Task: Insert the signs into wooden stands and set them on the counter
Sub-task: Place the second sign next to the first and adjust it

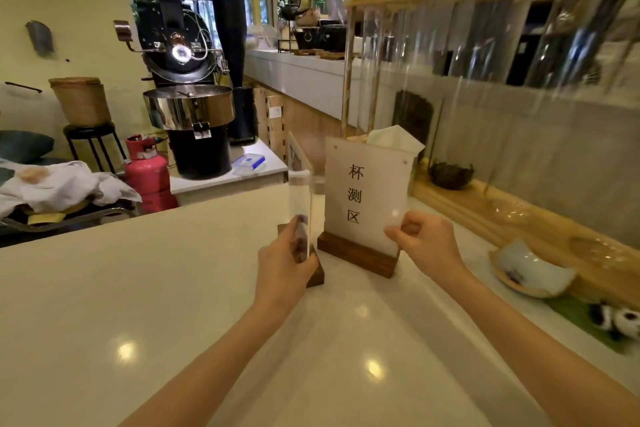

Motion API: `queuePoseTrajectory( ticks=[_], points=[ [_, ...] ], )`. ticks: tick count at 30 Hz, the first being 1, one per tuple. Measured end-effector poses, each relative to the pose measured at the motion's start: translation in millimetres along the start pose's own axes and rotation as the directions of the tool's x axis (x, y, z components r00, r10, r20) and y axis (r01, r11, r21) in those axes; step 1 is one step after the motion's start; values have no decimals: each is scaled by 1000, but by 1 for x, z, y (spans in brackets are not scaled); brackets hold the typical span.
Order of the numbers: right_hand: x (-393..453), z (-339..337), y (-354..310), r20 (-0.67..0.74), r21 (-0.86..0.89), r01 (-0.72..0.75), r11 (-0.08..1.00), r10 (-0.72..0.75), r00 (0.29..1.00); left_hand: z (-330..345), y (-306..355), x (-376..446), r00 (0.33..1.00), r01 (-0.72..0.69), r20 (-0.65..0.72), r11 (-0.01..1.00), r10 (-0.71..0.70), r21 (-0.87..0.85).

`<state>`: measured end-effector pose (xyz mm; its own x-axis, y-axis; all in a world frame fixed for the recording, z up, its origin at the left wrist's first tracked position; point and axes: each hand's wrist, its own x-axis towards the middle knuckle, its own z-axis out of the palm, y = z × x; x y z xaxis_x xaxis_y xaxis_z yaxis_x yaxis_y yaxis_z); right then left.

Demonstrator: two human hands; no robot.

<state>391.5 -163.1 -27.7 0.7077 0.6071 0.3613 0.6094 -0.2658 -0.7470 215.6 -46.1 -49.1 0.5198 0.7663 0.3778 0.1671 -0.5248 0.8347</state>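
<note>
Head view: 2 signs stand upright on the pale desk (138, 288), each seated in a dark wooden stand; the frosted sign (367, 194) carries 3 black characters and sits in the right stand (356, 258); the right hand (427, 241) pinches this sign's lower right edge between thumb and curled fingers; just to its left, a clear sign (300, 198) is seen nearly edge-on, its stand (316, 276) mostly hidden; the left hand (284, 269) is closed around the clear sign's lower part, thumb pressed on its face; the 2 stands sit near each other, apart; a pale dish (533, 270) lies well right.
</note>
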Motion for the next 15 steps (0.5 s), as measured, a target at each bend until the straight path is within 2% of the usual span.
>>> queuePoseTrajectory(
  ticks=[5, 15],
  points=[
    [7, -26, 20, -61, -27, -77, 997, 76, 995, 43, 12, 14, 999, 8, 39, 998, -5, -65],
    [23, -60, 42, -146, -30, -183, 983, 177, 973, 107, 40, 33, 995, -17, 103, 1000, 19, -25]
  ],
)
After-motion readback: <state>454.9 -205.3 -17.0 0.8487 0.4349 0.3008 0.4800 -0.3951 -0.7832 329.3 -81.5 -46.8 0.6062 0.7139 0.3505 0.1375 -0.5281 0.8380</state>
